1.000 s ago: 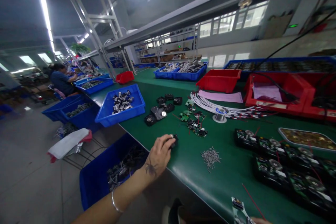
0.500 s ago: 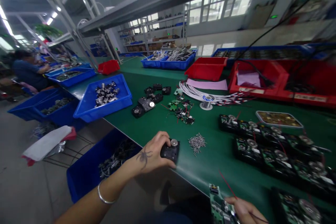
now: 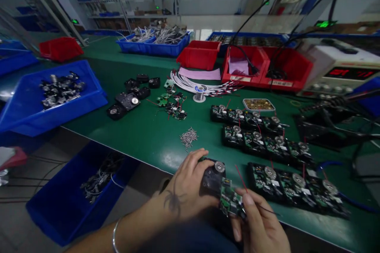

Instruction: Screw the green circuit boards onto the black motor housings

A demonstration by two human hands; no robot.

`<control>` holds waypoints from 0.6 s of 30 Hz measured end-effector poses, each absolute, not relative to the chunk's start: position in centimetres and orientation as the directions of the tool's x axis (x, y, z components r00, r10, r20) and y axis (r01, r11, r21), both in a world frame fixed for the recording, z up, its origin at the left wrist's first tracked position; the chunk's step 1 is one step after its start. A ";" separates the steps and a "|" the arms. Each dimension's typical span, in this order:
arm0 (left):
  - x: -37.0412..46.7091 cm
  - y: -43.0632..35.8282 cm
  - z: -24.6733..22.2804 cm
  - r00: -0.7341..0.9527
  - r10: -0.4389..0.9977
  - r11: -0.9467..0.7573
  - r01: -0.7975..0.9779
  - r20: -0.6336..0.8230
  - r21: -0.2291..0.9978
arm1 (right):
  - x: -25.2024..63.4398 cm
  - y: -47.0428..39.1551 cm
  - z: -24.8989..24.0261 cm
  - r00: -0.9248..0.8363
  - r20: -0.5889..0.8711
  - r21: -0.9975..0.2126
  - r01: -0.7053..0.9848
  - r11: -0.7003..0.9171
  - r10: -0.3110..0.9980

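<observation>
My left hand (image 3: 190, 178) is closed round a black plastic housing (image 3: 211, 180) with a round silver metal disc on its upper corner, at the near edge of the green table. Pinched in my right hand (image 3: 261, 221) is a green circuit board (image 3: 230, 199) with a thin red wire and a dark wire. The board's far end overlaps the housing's side in view; whether they touch I cannot tell. A heap of small screws (image 3: 189, 137) lies just beyond my left hand. To the right, black housings fitted with boards (image 3: 276, 180) stand in rows.
Loose black housings (image 3: 127, 101) and bare circuit boards (image 3: 172, 104) lie further back on the table (image 3: 142, 138). Behind them are a solder spool (image 3: 199, 94), white wires (image 3: 184, 85) and red bins (image 3: 198, 55). A blue bin (image 3: 56, 106) stands left; a power supply (image 3: 341, 71) stands right.
My left hand has carried the black housing rightward and nearer, and my right hand has brought the circuit board up beside it. The camera view has turned right.
</observation>
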State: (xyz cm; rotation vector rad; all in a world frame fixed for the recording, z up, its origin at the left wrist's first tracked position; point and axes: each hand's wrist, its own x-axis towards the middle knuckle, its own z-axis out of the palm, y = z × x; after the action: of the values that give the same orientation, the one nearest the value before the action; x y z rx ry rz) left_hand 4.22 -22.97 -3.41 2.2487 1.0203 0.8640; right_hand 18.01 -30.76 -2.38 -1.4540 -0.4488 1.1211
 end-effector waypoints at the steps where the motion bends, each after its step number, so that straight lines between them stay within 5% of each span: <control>1: 3.8 -23.3 -3.1 0.525 0.768 -0.611 0.432 0.366 0.663 | 17.7 -30.7 -2.3 0.482 -0.377 -0.916 -0.319 -0.242 0.791; 5: 2.7 -24.3 -1.9 0.578 0.672 -0.694 0.275 0.463 0.665 | 16.6 -30.5 -1.5 0.486 -0.350 -0.932 -0.264 -0.247 0.801; 10: 2.7 -24.1 -1.3 0.554 0.615 -0.758 0.222 0.561 0.613 | 17.4 -30.1 -1.8 0.461 -0.145 -0.989 -0.081 -0.121 0.875; 14: 2.0 -23.6 -1.1 0.678 0.487 -0.842 0.198 0.551 0.502 | 18.3 -30.1 -2.1 0.485 -0.183 -0.981 -0.153 -0.123 0.855; 18: 1.3 -23.4 -0.8 0.650 0.577 -0.783 0.268 0.494 0.562 | 18.4 -30.2 -0.9 0.617 -0.128 -0.971 -0.236 0.028 0.777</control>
State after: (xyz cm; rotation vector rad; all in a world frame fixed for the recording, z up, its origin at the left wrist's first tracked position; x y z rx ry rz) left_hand 1.32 -23.45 -0.84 2.4260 0.6620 0.9444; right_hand 18.43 -30.24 -0.93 -1.3231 -0.5147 0.8373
